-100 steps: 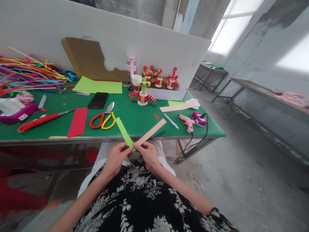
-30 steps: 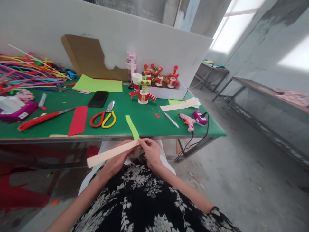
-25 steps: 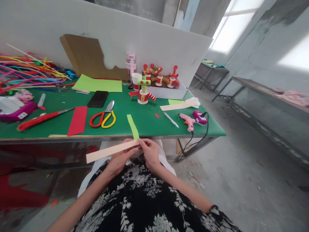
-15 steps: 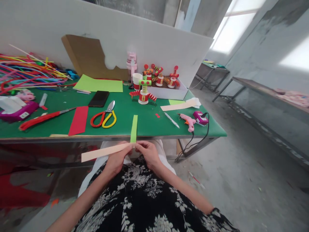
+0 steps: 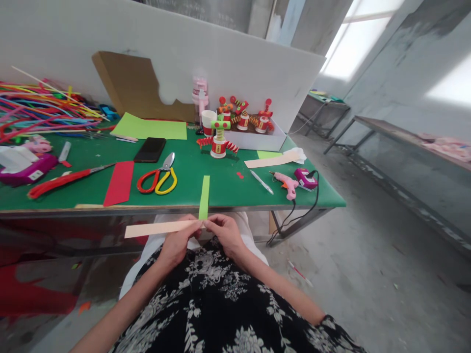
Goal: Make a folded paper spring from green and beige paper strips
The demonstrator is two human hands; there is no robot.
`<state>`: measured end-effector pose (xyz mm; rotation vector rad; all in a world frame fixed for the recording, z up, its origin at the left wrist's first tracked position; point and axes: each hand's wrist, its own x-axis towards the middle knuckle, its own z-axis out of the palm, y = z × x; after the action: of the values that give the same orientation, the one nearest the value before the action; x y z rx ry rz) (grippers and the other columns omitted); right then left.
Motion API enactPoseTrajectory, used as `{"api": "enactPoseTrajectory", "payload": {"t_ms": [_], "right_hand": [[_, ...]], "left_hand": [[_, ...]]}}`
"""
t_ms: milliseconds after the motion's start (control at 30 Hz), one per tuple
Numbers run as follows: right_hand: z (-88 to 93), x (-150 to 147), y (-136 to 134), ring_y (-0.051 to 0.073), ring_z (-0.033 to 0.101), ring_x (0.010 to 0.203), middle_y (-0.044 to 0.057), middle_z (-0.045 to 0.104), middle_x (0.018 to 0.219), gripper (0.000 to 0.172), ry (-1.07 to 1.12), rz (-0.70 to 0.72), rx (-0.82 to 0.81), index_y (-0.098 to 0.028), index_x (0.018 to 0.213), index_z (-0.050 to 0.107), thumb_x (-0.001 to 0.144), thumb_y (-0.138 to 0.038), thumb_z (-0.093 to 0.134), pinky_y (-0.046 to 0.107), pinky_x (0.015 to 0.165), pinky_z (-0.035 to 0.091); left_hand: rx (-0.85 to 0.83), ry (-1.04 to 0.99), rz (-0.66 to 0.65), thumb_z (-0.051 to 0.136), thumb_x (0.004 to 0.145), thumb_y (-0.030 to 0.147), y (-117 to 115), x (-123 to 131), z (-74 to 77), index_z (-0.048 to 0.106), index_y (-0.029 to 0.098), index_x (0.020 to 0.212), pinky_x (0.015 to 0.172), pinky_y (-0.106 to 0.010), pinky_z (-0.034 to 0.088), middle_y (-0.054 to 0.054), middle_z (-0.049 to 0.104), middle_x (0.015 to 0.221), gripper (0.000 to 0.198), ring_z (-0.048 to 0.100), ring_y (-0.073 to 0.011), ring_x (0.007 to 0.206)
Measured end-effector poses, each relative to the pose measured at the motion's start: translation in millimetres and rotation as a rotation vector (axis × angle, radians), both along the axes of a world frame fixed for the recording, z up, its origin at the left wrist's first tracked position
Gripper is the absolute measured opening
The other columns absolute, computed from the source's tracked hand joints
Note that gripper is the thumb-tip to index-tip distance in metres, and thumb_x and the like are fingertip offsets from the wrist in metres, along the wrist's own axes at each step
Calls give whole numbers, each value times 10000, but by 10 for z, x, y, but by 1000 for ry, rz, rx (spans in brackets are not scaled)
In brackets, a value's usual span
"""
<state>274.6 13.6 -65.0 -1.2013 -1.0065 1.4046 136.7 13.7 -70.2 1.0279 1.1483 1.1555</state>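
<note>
Nearer the person than the scissors and off to their right, just past the front edge of the desk, two hands work over the lap with a green strip and a peach strip. The left hand pinches the peach strip close to its right end, thumb on top. The right hand has thumb and finger closed on the spot where the two strips meet, its fingertips almost against those of the left. The strips lie roughly at a right angle: the peach one runs out to the left, passing on the near side of the scissors, while the green one points away from the body, reaching over the desk to the right of the scissors.

Just left of the scissors lies a red paper piece, and behind them to the left, a dark phone. Behind and right of the scissors stands a paper-cup figure with pleated red arms; farther right of them are a white pen and a pink glue gun, whose cord hangs over the edge.
</note>
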Motion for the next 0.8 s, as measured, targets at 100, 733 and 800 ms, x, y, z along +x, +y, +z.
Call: {"api": "enactPoseTrajectory", "payload": {"t_ms": [100,733,800], "right_hand": [[7,-26,-11,129,521,606,-26,640,605,179,39,-19,-4,-214,610,683,625,-377,755,261,647,419],[-67,-58,21,98,477,527,-39,582,546,289,270,-51,-157,-190,557,637,528,-385,849,240,570,399],[-72,-56,22,103,479,520,-41,560,521,322,294,-58,-163,-195,508,597,531,-390,853,248,577,413]], "left_hand": [[-26,-72,14,729,648,403,8,27,-12,577,218,551,532,-250,383,53,528,509,258,478,-127,522],[3,120,-5,770,629,494,33,29,-22,637,200,522,579,-265,413,15,593,500,340,522,-154,546],[13,157,-8,766,640,485,36,24,-21,637,207,503,575,-262,407,13,601,497,335,527,-157,542]]}}
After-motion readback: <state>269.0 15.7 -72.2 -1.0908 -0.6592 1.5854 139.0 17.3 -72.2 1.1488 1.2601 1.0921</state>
